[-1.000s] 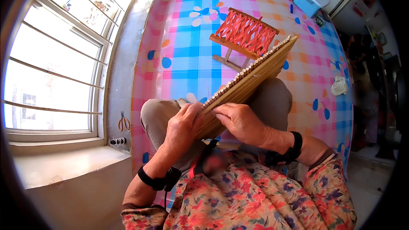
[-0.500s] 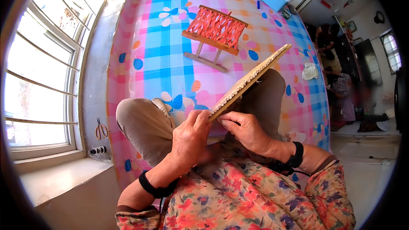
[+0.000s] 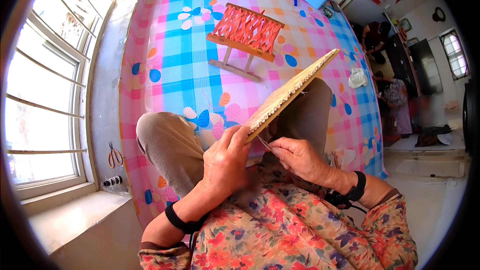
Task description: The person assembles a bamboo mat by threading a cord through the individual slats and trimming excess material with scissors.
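Straw-coloured woven mat (image 3: 292, 90) looks mostly finished; your left hand (image 3: 225, 162) grips its near edge while your right hand (image 3: 297, 157) pinches a needle-like tool (image 3: 265, 143) there.

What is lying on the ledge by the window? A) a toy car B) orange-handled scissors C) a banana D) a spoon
B: a pair of orange-handled scissors lies on the grey ledge beside the window, left of the checked mat, well away from the left hand holding the woven panel.
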Demonstrator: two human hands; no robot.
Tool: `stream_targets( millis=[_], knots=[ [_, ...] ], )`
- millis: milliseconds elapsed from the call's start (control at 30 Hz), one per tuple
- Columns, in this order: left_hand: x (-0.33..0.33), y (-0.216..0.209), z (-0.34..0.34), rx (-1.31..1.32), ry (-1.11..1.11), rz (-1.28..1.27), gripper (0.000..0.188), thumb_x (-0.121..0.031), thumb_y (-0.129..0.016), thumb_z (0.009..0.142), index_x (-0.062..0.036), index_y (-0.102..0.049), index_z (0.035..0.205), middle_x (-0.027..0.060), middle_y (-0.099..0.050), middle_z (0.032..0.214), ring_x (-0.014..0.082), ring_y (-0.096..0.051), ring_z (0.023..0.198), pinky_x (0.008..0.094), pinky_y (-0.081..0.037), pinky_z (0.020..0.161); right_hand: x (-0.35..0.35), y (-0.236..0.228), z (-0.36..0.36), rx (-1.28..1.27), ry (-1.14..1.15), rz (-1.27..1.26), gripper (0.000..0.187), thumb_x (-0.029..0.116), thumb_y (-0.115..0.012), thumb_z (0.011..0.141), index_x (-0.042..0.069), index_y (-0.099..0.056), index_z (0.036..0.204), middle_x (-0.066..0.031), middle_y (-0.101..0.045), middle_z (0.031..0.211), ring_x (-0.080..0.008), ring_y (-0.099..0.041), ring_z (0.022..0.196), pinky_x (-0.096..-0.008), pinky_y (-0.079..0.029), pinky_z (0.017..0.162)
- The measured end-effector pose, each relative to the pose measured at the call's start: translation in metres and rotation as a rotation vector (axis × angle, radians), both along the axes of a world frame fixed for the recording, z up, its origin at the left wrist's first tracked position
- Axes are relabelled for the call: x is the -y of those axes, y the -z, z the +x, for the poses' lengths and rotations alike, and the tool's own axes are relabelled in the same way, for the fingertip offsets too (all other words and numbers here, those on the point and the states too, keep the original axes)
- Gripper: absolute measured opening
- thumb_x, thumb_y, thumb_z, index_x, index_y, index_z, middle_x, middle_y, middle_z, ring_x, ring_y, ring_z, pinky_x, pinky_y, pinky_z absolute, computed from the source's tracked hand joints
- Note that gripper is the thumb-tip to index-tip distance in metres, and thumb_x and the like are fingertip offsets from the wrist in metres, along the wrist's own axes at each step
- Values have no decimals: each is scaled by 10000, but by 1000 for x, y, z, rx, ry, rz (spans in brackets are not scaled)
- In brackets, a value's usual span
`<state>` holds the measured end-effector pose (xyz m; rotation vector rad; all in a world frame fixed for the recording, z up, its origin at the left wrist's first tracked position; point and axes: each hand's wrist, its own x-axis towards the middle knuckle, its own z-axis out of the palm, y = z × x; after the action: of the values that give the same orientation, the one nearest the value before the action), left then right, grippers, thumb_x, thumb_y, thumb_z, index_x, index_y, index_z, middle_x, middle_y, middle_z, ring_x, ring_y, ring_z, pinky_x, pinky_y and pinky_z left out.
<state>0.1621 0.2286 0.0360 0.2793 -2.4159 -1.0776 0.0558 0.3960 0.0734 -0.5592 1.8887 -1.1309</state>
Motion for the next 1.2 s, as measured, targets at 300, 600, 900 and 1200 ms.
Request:
stream_targets(
  millis=[300,600,900,1200],
  knots=[
    [1,0,-1,-37,39,-67,335,24,-656,774,-30,-599,1100,119,-614,1029,313,-646,821,365,-533,669,3,-10,-3,-52,-30,49,198,131,-537,962,-12,-634,1060,2,-496,620,-66,-450,580,-256,-398,529],
    [5,6,-4,-46,27,-151,310,24,-654,773,-24,-603,1075,119,-616,993,298,-646,793,360,-529,653,12,-9,2,-227,-37,0,172,101,-547,942,-35,-612,1025,-201,-593,749,-166,-547,638,-323,-460,620],
    [9,10,-4,-68,65,-174,403,10,-599,719,2,-562,1121,129,-604,1021,288,-632,821,363,-517,683,19,-10,1,-234,-56,35,167,118,-536,945,-37,-599,959,-209,-584,750,-240,-556,637,-337,-458,624],
    [9,12,-4,-83,46,-210,405,14,-603,710,10,-563,1113,129,-602,1020,275,-629,796,359,-515,673,24,-10,-1,-276,-75,11,157,111,-537,940,-34,-596,952,-228,-598,785,-356,-606,716,-354,-466,633]
  ],
)
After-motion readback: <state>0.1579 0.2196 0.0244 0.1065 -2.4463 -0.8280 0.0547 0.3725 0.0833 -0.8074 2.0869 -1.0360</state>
